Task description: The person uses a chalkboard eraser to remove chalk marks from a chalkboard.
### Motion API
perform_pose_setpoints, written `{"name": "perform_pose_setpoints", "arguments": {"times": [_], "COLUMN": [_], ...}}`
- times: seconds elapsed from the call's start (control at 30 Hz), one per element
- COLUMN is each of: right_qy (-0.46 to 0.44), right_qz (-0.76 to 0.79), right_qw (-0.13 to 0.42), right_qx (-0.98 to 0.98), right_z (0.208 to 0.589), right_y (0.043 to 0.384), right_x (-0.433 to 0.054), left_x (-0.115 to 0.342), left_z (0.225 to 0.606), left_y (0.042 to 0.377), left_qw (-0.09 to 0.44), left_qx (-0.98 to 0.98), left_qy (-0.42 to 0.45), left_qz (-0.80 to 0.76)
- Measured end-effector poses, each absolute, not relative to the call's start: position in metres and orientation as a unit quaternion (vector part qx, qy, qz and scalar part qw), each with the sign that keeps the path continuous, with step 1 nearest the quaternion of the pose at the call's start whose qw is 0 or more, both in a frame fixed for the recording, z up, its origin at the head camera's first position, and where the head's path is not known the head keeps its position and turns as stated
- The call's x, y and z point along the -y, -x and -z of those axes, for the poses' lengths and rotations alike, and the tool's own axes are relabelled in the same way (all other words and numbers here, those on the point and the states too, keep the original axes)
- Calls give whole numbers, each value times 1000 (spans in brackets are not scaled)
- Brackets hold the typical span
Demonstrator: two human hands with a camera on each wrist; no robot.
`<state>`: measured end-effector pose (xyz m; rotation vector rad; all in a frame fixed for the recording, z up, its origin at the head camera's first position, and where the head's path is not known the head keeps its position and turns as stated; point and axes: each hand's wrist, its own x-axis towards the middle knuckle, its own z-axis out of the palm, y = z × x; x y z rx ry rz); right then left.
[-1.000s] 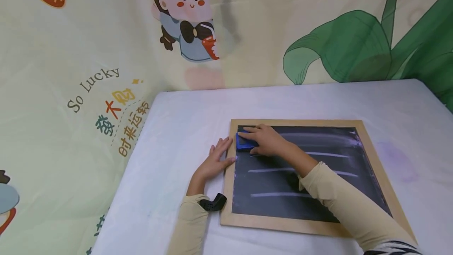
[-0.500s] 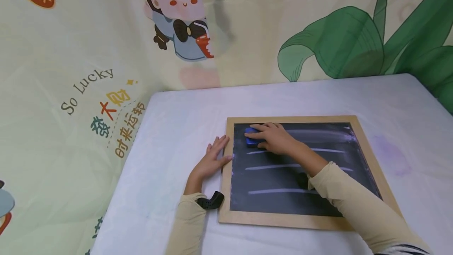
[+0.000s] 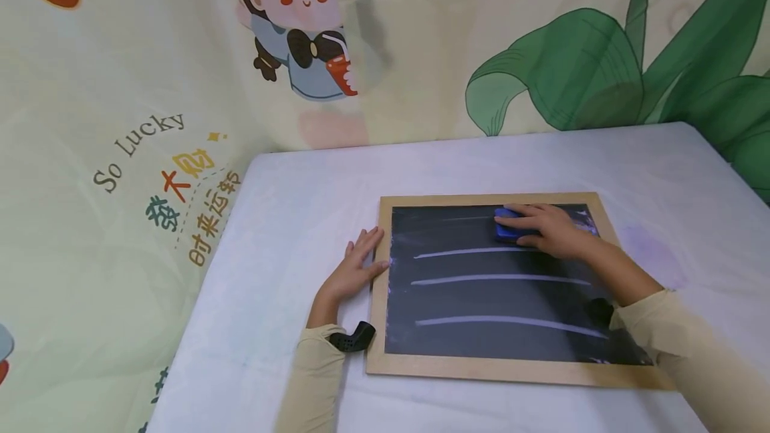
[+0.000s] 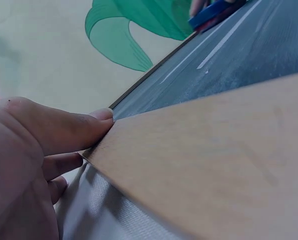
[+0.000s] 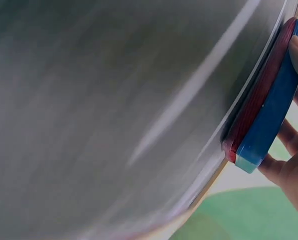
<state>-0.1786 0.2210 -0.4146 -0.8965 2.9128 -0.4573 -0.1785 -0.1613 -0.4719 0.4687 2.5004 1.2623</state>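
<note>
A small blackboard (image 3: 457, 303) in a pale wooden frame (image 3: 481, 369) lies on the white-covered table. My right hand (image 3: 559, 231) holds a blue eraser (image 3: 508, 232) by its sides, near the board's top edge. In the right wrist view, the red felt of the eraser (image 5: 268, 115) faces the board. Three pale chalk lines (image 3: 499, 277) run across the board below the eraser. At the left, my left hand (image 3: 347, 278) rests against the frame with its fingers extended. Its thumb lies on the wooden edge, as the left wrist view shows.
White cloth covers the table (image 3: 313, 192), with a faint purple stain (image 3: 656, 256) right of the board. A printed curtain (image 3: 415, 52) hangs behind and to the left. Dark wrist cameras (image 3: 355, 337) sit on both wrists.
My right hand has swept the eraser rightward along the board's top. The broad chalk smear there has mostly gone from the part it passed. My left hand stays at the frame.
</note>
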Motion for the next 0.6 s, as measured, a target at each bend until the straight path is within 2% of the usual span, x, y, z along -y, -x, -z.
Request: {"name": "perform_pose_setpoints", "arguments": {"times": [0.27,0.6], "right_qy": [214,180], "right_qz": [185,167], "right_qw": [81,81], "right_qx": [-956,-966], "right_z": [411,411], "right_y": [172,163], "right_x": [-275,-278], "left_x": [163,159], "left_z": [470,469], "left_y": [177,177], "left_qw": [148,146], "left_qx": [-870,-868], "left_qy": [-171,-172], "left_qz": [-438,-442]}}
